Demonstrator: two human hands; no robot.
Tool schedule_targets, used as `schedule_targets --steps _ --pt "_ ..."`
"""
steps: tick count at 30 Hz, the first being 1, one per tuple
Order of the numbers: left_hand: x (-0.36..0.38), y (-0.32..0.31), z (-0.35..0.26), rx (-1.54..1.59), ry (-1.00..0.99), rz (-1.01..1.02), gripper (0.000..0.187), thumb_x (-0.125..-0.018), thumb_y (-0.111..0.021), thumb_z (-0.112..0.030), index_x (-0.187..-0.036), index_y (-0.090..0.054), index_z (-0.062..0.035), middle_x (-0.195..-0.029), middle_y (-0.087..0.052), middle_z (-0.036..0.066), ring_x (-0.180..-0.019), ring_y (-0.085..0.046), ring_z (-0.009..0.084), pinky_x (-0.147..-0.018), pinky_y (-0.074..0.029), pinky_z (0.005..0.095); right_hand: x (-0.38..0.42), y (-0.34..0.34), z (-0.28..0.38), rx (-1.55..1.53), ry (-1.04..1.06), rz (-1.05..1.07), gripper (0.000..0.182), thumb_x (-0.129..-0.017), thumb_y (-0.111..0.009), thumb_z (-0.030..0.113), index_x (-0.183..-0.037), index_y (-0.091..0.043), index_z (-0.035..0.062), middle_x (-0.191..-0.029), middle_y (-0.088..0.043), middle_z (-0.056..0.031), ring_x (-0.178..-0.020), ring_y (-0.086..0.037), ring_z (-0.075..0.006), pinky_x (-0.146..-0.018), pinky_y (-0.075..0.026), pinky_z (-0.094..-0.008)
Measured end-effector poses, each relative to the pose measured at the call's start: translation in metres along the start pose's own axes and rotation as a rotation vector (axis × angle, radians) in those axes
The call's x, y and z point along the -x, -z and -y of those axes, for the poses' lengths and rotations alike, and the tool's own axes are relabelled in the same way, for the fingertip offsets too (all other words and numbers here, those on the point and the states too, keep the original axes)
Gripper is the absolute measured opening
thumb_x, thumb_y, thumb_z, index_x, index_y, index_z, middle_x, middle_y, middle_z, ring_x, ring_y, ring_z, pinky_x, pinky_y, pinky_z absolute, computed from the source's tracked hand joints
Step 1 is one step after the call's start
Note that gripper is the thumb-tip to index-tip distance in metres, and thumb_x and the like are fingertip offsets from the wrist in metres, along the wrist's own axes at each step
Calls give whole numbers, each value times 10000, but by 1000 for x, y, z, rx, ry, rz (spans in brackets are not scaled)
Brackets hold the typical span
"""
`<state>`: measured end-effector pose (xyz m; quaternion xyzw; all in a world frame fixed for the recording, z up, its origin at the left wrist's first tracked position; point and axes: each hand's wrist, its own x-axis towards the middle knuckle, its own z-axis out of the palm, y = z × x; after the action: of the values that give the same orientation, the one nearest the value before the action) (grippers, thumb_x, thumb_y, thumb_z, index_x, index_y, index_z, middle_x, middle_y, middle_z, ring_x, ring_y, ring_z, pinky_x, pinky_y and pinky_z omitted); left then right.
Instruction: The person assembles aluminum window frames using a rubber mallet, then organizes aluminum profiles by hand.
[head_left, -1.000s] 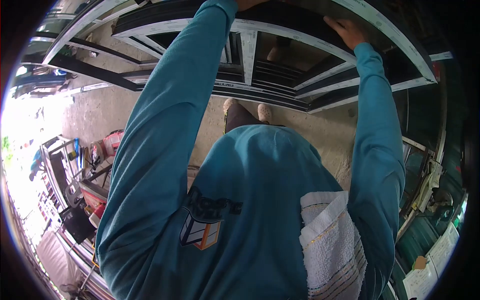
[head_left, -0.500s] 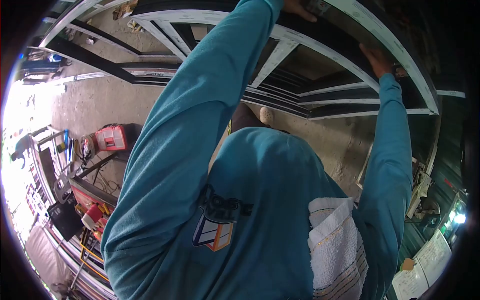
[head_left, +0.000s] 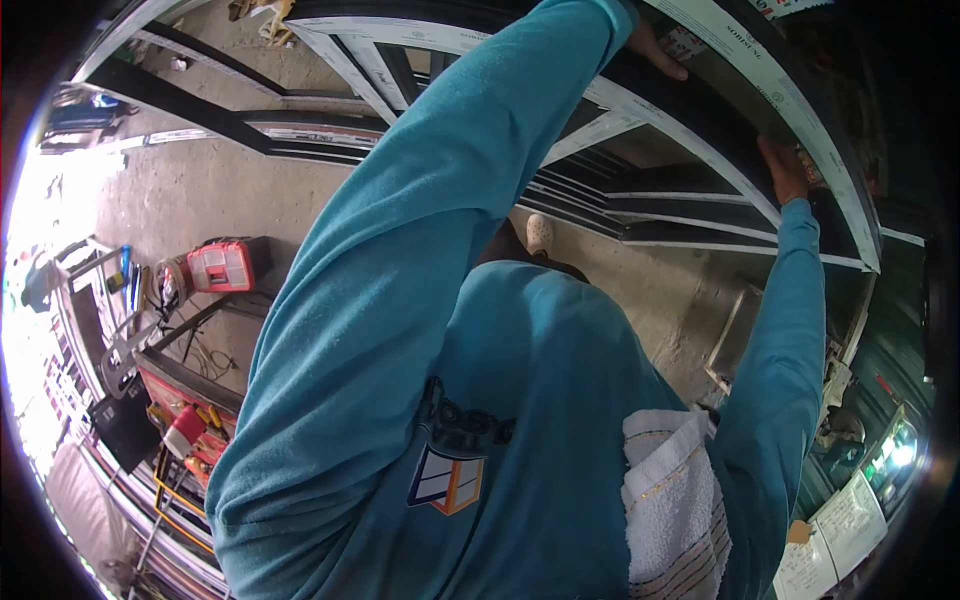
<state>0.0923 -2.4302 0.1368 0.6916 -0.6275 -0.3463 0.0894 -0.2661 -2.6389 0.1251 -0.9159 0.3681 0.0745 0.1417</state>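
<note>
Black metal frames with white protective tape, which look like window or door frames, stand stacked in front of me. My left hand is at the top, against the dark face of the nearest frame, with a digit lying along it and the rest hidden by the sleeve and the view's edge. Farther right, my right hand grips the same frame near its right end, fingers partly hidden behind it. A white towel hangs on my shirt.
On the concrete floor at the left is a red toolbox. Nearer stands a cart holding hand tools. More black frames lean at the upper left. A paper sheet with writing is at the lower right, beside a green corrugated wall.
Both hands and the nearest frame sit a little lower and farther right in view. My hands stay on the frame. The floor things at the left have shifted slightly.
</note>
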Motion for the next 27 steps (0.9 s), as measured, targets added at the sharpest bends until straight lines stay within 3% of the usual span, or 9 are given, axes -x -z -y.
schedule_targets --steps 2,4,8,14,18,20,24,26,27 --pt "4 1 0 -6 3 55 1184 -604 -591 -839 -1493 -254 -134 -1551 -203 157 -1435 -164 323 -1156 -179 424 2 1 -4 43 33 -53 760 -836 -455 706 -1245 -613 86 -1290 -578 -157 -1233 -491 -360 -1083 -288 -368" --pt "0 -3 6 -26 -244 -184 1094 -646 -609 -795 -1467 -319 -133 -1535 -245 157 -1422 -187 337 -1146 -192 435 3 5 8 88 -13 -27 750 -821 -446 729 -1267 -604 148 -1335 -547 -132 -1247 -478 -353 -1090 -285 -368" --pt "-14 -7 15 5 -409 -156 1024 -680 -621 -757 -1445 -356 -131 -1518 -284 159 -1410 -214 345 -1140 -199 440 5 0 4 174 -20 -79 735 -808 -447 745 -1293 -585 211 -1380 -508 -110 -1262 -461 -347 -1099 -280 -360" --pt "-1 -4 14 -35 -271 -114 990 -706 -564 -783 -1435 -386 -137 -1499 -325 170 -1399 -247 348 -1143 -197 432 14 0 24 128 -26 -119 650 -865 -426 674 -1307 -565 217 -1287 -580 -114 -1202 -513 -337 -1058 -328 -386" --pt "15 -10 -3 -33 -269 -207 961 -716 -546 -786 -1413 -427 -135 -1479 -359 175 -1378 -287 357 -1137 -210 439 13 0 27 100 27 -167 722 -815 -440 749 -1274 -596 213 -1282 -582 -119 -1200 -514 -341 -1054 -331 -392" --pt "44 -4 -31 -187 104 -218 908 -731 -534 -775 -1351 -510 -113 -1445 -414 165 -1354 -328 354 -1131 -224 439 13 0 29 89 -20 -127 730 -809 -444 757 -1254 -613 204 -1270 -589 -127 -1188 -522 -345 -1041 -345 -394" --pt "30 -22 -7 -260 -28 -517 826 -733 -554 -752 -1218 -624 -87 -1408 -466 143 -1335 -353 344 -1107 -273 435 9 2 28 63 12 -145 751 -779 -445 797 -1199 -643 206 -1179 -633 -133 -1092 -584 -353 -978 -428 -428" --pt "12 -31 21 8 129 -634 709 -733 -631 -673 -1115 -666 -77 -1368 -504 135 -1275 -416 369 -1046 -364 439 8 6 38 57 9 -143 770 -774 -445 802 -1200 -642 191 -1174 -633 -141 -1077 -591 -360 -968 -434 -435" --pt "44 -28 -4 -33 -28 -725 744 -682 -796 -476 -1230 -552 -34 -1342 -506 167 -1184 -496 370 -976 -438 423 7 13 45 56 -14 -61 785 -781 -441 794 -1205 -640 163 -1202 -617 -152 -1117 -568 -356 -987 -412 -423"
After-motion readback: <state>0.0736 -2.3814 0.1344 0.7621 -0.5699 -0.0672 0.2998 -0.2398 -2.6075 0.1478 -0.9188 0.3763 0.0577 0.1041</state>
